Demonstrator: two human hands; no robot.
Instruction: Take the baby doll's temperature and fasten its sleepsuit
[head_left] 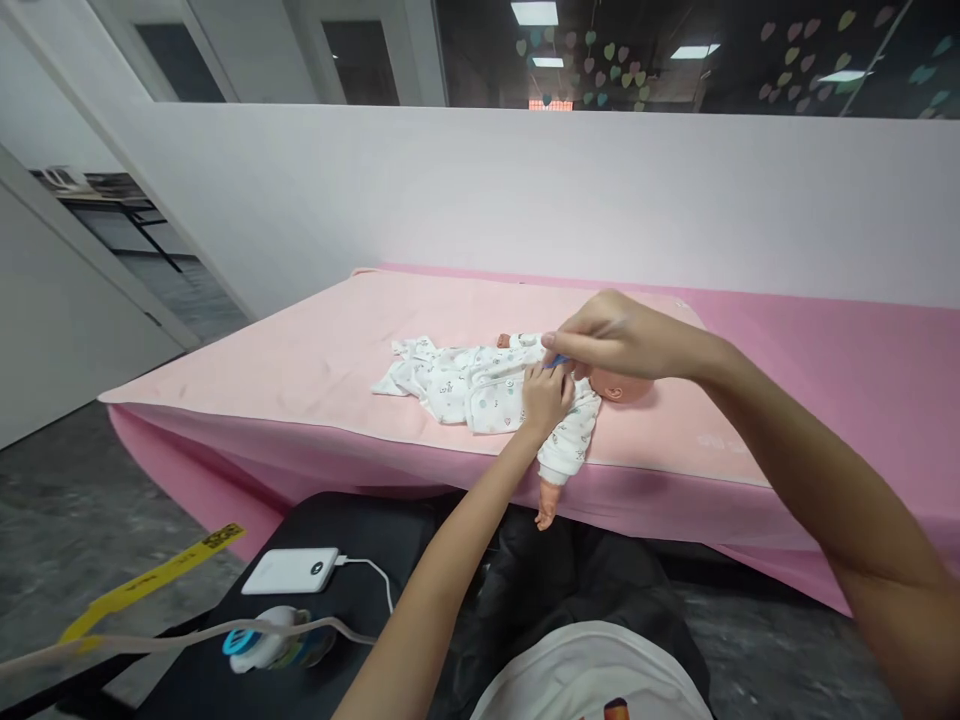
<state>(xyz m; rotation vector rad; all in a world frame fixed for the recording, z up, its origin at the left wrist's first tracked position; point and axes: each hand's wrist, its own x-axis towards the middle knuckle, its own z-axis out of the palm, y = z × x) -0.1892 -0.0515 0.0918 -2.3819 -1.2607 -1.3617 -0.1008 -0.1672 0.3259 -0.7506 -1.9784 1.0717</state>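
Note:
A baby doll (628,388) lies on its back in a white printed romper (487,388), head to the right and one arm hanging toward me over the table edge. My left hand (546,398) rests at the doll's upper chest, fingers bent down; what is under the fingertips is hidden. Just above, near the doll's neck, my right hand (626,335) is closed, thumb and fingers pinched together. At its fingertips shows a small blue thing (556,361), too small and covered to name. The right hand and forearm hide much of the doll's face.
A pink cloth (315,350) covers the table, which stands against a white wall (525,190). On a black chair (352,530) to my left lie a white power bank (291,571) with a cable and a bottle with a blue ring (266,640). Yellow tape (157,580) hangs nearby.

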